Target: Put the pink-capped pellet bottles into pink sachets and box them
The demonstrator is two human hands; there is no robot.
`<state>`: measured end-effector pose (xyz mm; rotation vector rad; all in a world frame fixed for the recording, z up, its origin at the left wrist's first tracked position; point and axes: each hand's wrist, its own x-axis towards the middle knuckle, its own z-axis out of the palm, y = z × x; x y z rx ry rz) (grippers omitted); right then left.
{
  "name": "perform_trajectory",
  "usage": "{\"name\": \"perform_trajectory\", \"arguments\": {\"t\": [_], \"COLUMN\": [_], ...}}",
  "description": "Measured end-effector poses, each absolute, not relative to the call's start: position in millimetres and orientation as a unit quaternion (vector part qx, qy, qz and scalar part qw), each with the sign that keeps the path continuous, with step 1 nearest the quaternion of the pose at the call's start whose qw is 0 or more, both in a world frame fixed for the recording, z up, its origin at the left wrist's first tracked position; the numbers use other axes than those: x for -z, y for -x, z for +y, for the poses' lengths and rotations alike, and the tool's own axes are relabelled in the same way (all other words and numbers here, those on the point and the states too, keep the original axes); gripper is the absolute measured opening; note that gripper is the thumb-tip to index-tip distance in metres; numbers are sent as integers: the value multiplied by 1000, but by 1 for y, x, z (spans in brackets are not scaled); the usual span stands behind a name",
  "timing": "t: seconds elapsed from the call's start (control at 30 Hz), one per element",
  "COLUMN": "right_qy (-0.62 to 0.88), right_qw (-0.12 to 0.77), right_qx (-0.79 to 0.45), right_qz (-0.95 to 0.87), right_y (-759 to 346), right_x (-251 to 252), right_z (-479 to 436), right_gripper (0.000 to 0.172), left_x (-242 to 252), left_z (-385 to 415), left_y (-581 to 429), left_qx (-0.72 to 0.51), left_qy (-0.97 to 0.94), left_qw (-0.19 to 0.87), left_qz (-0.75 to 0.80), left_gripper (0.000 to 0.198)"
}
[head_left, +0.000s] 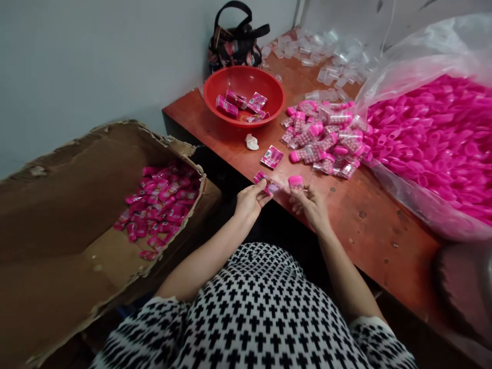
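My left hand (pixel 249 201) pinches a pink printed wrapper sleeve (pixel 269 184) at the table's front edge. Just right of it, my right hand (pixel 310 206) grips a small clear candy bottle with a pink cap (pixel 295 182), cap end up; my fingers hide much of its body. The sleeve and the bottle are close together, and I cannot tell if they touch. A flat pink wrapper (pixel 272 157) lies on the table just beyond my hands. Behind my right hand is a heap of pink-capped bottles (pixel 319 136) filled with small pink balls.
A red bowl (pixel 246 121) holds several wrappers, with a crumpled white scrap (pixel 251 142) before it. At left, a cardboard box (pixel 57 205) contains many wrapped pink pieces. Clear plastic containers (pixel 330 51), a dark handbag (pixel 235 48) and a bag of pink plastic parts (pixel 434 138) stand farther back and right.
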<state>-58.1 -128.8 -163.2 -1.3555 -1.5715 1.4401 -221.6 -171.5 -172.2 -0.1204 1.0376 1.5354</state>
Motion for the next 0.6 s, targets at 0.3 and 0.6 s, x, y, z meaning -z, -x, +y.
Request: {"name": "perform_trajectory", "arguments": {"t": [0.3,0.6], "right_qy": [492,459], "right_qw": [351,360], "right_qx": [-603,-667], "right_qz": [-521,-464], "right_y": [75,82], "right_x": [157,165], "right_z": [-175,-171], "right_gripper": [35,33], "left_x": [173,168], "left_z": [-169,-168], "left_y": [212,205], "left_qx": [-668,-674], "left_qy": [75,10], "left_qw": [627,634], "left_qz": [393,378], "left_gripper": [16,24]}}
